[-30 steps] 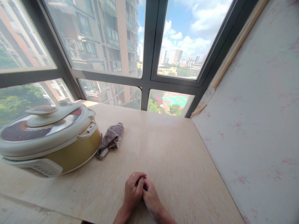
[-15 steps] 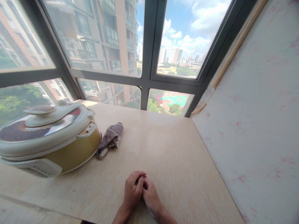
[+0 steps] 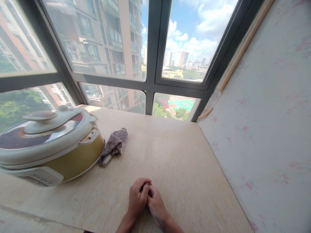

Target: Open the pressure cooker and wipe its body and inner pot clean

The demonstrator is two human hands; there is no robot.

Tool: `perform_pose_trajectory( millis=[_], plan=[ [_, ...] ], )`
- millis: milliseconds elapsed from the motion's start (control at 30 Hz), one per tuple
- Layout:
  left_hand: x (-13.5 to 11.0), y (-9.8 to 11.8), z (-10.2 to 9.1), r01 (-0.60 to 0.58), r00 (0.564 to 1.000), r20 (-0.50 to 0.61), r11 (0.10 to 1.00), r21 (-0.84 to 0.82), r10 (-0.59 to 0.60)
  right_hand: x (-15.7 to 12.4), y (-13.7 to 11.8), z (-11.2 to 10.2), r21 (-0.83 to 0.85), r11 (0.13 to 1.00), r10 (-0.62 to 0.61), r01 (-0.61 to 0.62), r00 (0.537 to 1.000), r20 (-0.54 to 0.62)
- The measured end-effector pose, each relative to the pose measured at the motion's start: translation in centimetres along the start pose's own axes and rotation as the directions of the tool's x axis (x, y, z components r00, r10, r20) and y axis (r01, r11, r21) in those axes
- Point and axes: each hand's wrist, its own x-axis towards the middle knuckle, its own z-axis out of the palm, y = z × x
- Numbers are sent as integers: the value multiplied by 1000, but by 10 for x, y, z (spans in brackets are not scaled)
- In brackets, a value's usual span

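Note:
Near the bottom of the head view, my left hand [image 3: 136, 198] and my right hand [image 3: 156, 201] rest together on the pale marbled countertop [image 3: 184, 168]. Their curled fingers meet, the left ones lying over the right fingertips. A dark gap shows between the thumbs and fingers, and no object is visible in it. The nearest thing is a crumpled grey-brown cloth [image 3: 116, 141], lying ahead and to the left, apart from both hands. Beside the cloth stands an electric cooking pot [image 3: 80, 158] with a white rim, a gold-coloured body and its lid on.
Dark-framed windows [image 3: 150, 87] border the counter at the back, with buildings and trees outside. On the right rises a wall with flowered wallpaper [image 3: 257, 139]. A pale strip [image 3: 245, 48] runs along the wall's edge by the window. A seam crosses the counter at the lower left.
The whole view has shifted very slightly. Both hands keep the same clasped pose, and the pot and cloth stay in place.

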Motion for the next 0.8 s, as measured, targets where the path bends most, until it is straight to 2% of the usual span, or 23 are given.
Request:
perform_pose_trajectory(
  millis=[200, 800],
  plan=[
    [1, 2, -1, 4, 1000, 4, 1000, -1, -4, -1, 0, 1, 21, 1000, 0, -1, 1000, 4],
    [-1, 3, -3, 0, 1000, -5, 1000, -22, -1, -1, 4, -1, -68, 997, -31, 31, 1000, 4]
  ],
)
